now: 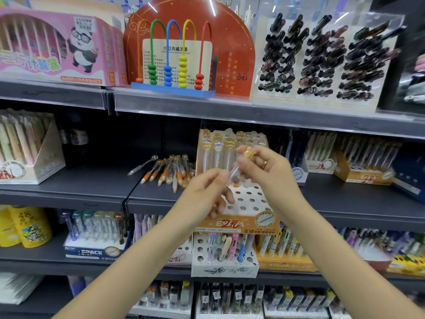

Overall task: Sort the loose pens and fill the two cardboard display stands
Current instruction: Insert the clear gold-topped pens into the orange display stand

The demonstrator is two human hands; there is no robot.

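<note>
At about nine o'clock from my hands, the loose pens (165, 171) lie in a heap on the dark shelf (103, 180), mostly orange-gripped ones with one grey-gripped pen off to the side. Judging by that heap, the sorting is well short of done.

My left hand (202, 194) sits just below centre, its fingers (218, 178) pinched on the lower end of a clear pen (236, 169). My right hand (266, 166) has its fingers closed on the upper end, by the amber ball top, so both hands grip the same pen, tilted, just above the cardboard display stand (241, 208).

That stand holds pens only along its back rows, at twelve o'clock from my hands; the nearer holes that I can see are bare, so I judge it under half filled.

I cannot pick out a second stand for certain; a similar orange one (365, 171) sits at three o'clock, but blur hides how full it is. My hands cover the stand's middle rows, and the pen's tip is lost behind my left fingers.
</note>
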